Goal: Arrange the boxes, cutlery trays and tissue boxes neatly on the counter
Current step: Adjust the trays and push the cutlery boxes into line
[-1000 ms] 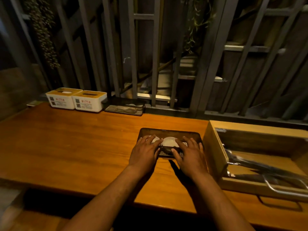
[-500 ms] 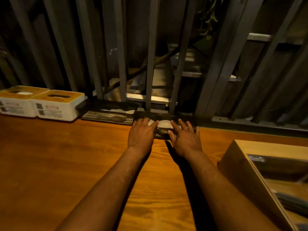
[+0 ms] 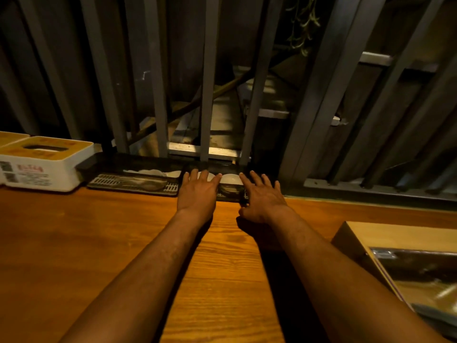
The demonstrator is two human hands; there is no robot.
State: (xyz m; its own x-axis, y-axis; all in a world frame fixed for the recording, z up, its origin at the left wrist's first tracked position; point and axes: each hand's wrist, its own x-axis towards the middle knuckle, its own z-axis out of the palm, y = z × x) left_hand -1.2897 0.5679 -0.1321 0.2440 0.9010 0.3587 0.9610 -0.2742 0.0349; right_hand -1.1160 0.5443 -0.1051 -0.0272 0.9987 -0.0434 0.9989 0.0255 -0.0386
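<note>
A dark cutlery tray [image 3: 230,193] holding small white dishes [image 3: 231,179] sits at the back edge of the wooden counter [image 3: 99,243], against the metal bars. My left hand [image 3: 197,191] lies flat over its left part, fingers spread on the dishes. My right hand [image 3: 262,196] lies flat over its right end, fingers apart, thumb near the front rim. A second dark cutlery tray [image 3: 133,181] lies just to the left, side by side with it. Left of that stand a white tissue box with a yellow top [image 3: 42,164] and another tissue box [image 3: 10,137] at the frame edge.
An open wooden box [image 3: 395,237] with metal utensils inside stands at the right, near my right forearm. Grey metal bars [image 3: 209,95] rise directly behind the trays. Bare counter wood stretches in front of the trays and under my arms.
Both hands have slid the cutlery tray from the middle of the counter to the back edge, beside the other tray. My view has moved forward and right; the wooden box is now partly out of frame.
</note>
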